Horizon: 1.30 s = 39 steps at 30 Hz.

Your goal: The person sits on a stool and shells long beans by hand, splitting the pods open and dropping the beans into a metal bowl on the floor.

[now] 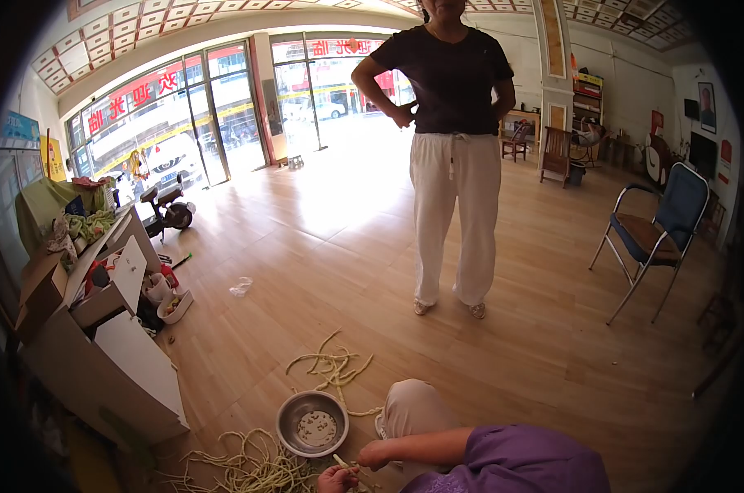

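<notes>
At the bottom edge my left hand (337, 480) is closed around a long bean (340, 460), whose pale tip sticks up beside the bowl. My right hand (374, 454), at the end of a purple sleeve, is closed close beside it and seems to pinch the same bean; its fingertips are small and partly hidden. Just beyond my hands a steel bowl (287, 427) stands on the floor with small pale pieces in its bottom. A tangled heap of long beans (245, 464) lies left of my hands. More long beans (332, 367) lie loosely behind the bowl.
A person (456, 164) in a black top and white trousers stands ahead. A blue chair (676, 215) is at right. At left are a white cabinet (109, 382), a small tub (175, 306) and a scooter (171, 209). A crumpled plastic bag (241, 287) lies on the floor.
</notes>
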Each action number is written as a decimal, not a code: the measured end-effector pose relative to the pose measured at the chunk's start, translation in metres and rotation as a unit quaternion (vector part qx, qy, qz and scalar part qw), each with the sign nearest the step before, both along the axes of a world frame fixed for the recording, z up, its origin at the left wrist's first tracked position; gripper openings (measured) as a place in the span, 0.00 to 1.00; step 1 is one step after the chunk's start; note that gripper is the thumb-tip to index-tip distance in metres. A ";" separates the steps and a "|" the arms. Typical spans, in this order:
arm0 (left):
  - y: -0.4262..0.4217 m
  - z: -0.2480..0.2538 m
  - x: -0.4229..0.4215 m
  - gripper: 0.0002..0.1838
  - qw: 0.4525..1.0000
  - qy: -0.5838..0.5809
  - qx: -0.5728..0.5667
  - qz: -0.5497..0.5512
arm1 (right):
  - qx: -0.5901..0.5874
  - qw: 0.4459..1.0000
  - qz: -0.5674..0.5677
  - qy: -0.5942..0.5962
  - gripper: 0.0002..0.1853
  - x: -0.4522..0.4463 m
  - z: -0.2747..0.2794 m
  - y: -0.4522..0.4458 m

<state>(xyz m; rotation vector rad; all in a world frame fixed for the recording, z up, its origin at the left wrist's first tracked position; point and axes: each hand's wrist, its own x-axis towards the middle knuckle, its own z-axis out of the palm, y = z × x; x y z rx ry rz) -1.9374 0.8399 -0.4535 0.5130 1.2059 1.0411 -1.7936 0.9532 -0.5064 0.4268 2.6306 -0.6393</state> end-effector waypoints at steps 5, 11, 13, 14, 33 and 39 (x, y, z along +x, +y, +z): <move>-0.001 0.003 0.001 0.11 1.000 0.003 0.008 -0.005 | 0.001 1.000 -0.005 0.002 0.12 0.001 0.002 -0.001; -0.001 0.003 0.002 0.10 1.000 -0.004 0.009 -0.009 | 0.000 1.000 -0.008 -0.005 0.12 0.001 0.001 -0.001; -0.002 0.007 0.002 0.10 1.000 -0.001 0.006 -0.012 | -0.002 1.000 -0.007 -0.005 0.12 0.000 -0.002 -0.001; -0.002 0.009 0.002 0.10 1.000 -0.007 0.006 -0.016 | -0.003 1.000 -0.007 -0.016 0.13 0.000 -0.001 -0.002; -0.022 0.018 0.048 0.07 0.985 -0.161 -0.031 -0.049 | -0.526 0.416 0.058 0.740 0.41 0.177 0.357 0.017; -0.030 0.004 0.033 0.06 0.989 -0.148 -0.016 -0.012 | -0.514 0.425 0.156 0.728 0.44 0.184 0.377 -0.017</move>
